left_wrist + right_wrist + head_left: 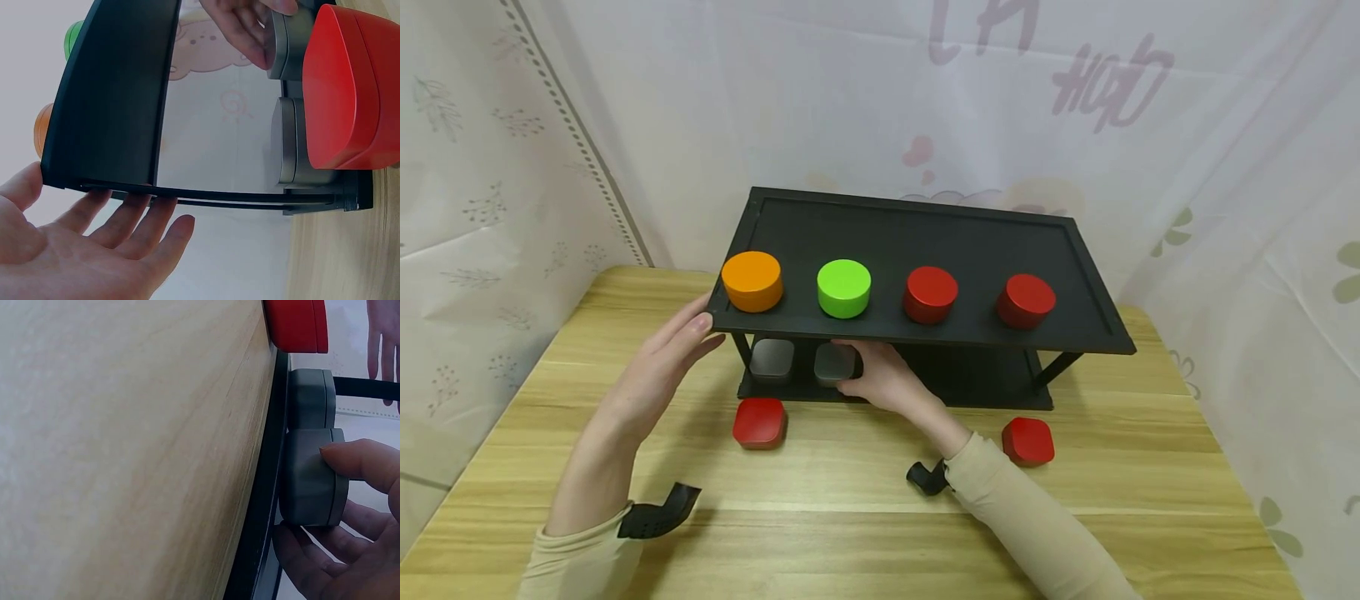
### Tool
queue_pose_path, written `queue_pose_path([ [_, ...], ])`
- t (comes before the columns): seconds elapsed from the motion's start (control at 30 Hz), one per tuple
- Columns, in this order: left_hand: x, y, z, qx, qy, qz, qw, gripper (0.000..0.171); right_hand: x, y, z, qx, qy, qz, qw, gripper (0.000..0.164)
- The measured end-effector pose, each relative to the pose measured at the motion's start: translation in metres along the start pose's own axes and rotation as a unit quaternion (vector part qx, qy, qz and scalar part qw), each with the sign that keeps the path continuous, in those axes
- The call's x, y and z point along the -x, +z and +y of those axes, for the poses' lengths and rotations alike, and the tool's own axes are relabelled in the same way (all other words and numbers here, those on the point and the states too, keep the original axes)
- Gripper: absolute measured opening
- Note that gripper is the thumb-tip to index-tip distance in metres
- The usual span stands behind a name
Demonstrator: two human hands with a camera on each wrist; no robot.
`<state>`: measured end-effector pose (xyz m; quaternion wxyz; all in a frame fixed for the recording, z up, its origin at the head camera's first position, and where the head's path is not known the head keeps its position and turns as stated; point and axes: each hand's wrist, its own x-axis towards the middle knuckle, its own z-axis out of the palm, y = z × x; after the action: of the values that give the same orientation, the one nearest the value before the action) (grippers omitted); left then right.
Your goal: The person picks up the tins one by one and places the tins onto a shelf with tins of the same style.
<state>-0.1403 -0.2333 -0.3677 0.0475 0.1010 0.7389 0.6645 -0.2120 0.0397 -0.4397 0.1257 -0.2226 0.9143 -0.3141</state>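
My right hand [883, 375] reaches under the top board of a black two-level rack [910, 225]. Its thumb and fingers grip a grey rounded-square lidded box [309, 478] on the lower level. A second grey box [771, 360] stands beside it, toward the left post. My left hand [94, 244] touches the left front corner of the top board, its fingers fairly straight along the side edge. On the upper level, from left to right, sit an orange round box [752, 282], a bright green one [844, 289] and two red ones, one central [930, 295] and one right [1026, 301].
On the wooden table [820, 533], a red rounded-square box [760, 423] lies in front of the rack's left part. Another red square box [1028, 442] lies near the right forearm. A printed white cloth [820, 92] hangs behind. Black wrist mounts [662, 512] stick out from both sleeves.
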Motion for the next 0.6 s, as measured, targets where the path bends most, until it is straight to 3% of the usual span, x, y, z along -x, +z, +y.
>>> queue_pose_path([
  [0.6, -0.0005, 0.0, -0.0003, 0.007, 0.0, -0.003, 1.0, 0.046, -0.0006, 0.0009, 0.0024, -0.006, -0.008, 0.003, 1.0, 0.06],
])
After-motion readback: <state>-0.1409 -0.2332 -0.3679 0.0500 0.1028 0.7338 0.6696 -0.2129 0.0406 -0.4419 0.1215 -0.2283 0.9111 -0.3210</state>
